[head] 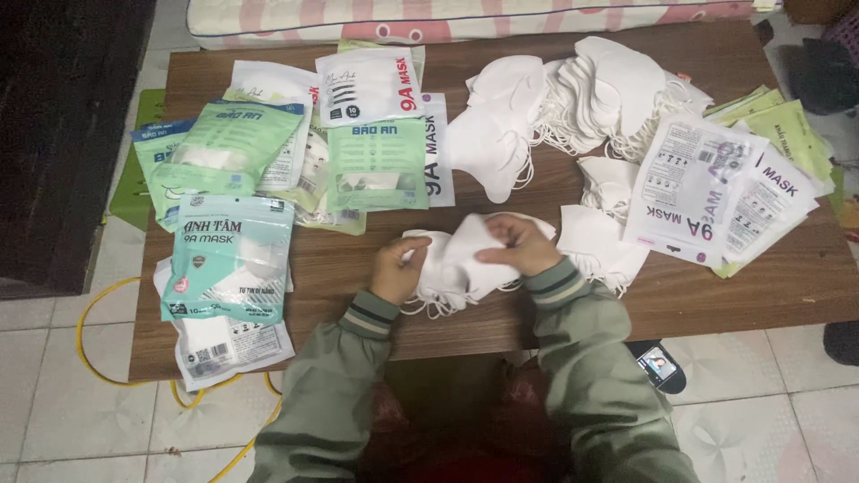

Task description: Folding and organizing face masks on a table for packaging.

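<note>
My left hand [399, 268] and my right hand [517, 245] both grip a small stack of white face masks [461, 255] near the front middle of a low wooden table [358, 313]. The left hand holds the stack's left end. The right hand pinches its top from the right. Elastic ear loops hang below the stack. Both arms wear grey-green sleeves with striped cuffs.
Filled green and white mask packets [233, 259] lie at the left. A large pile of loose white masks [582, 98] sits at the back right, with flat white and green packets [707, 188] beside it. A phone [658, 365] lies on the tiled floor, with a yellow cable [89, 340] at the left.
</note>
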